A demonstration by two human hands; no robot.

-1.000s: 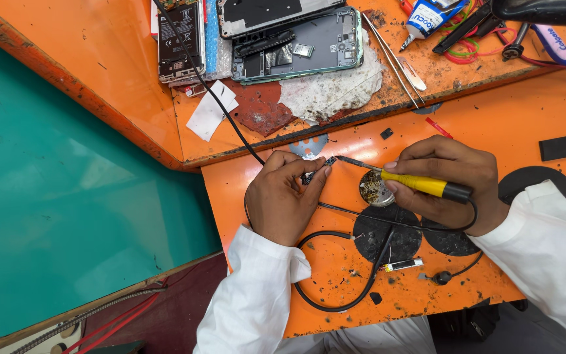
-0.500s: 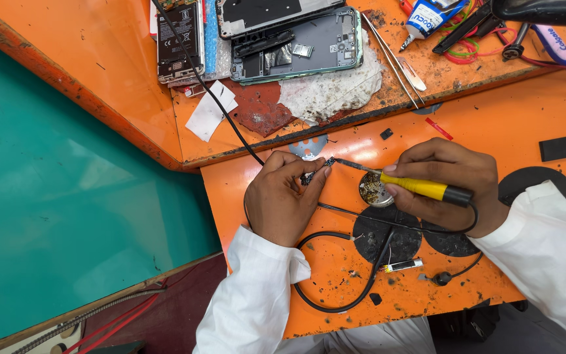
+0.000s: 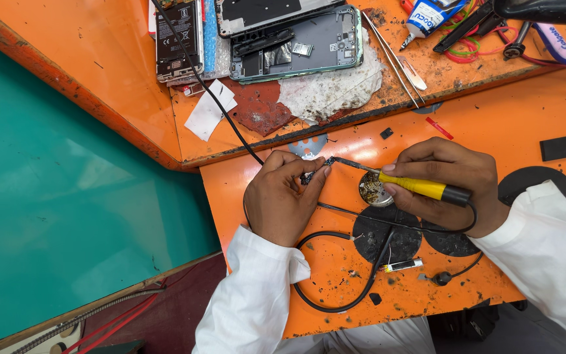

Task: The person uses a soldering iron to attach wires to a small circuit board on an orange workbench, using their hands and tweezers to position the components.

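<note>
My left hand point(image 3: 282, 198) pinches a small dark circuit part point(image 3: 314, 172) between thumb and fingers, pressed down on the orange pull-out board point(image 3: 492, 118). My right hand point(image 3: 450, 183) grips a yellow-handled soldering iron point(image 3: 420, 187); its metal tip point(image 3: 343, 160) touches the part's right end. A small round tin point(image 3: 374, 190) of dirty flux or wire sits just under the iron's shaft. The iron's black cord point(image 3: 342, 288) loops across the board below both hands.
On the upper orange bench lie an opened phone body point(image 3: 296, 46), another phone board point(image 3: 177, 39), tweezers point(image 3: 394, 56), a glue bottle point(image 3: 427, 14), a soiled white rag point(image 3: 332, 88) and tools. Black round patches point(image 3: 388, 236) mark the board. A teal surface point(image 3: 67, 210) fills the left.
</note>
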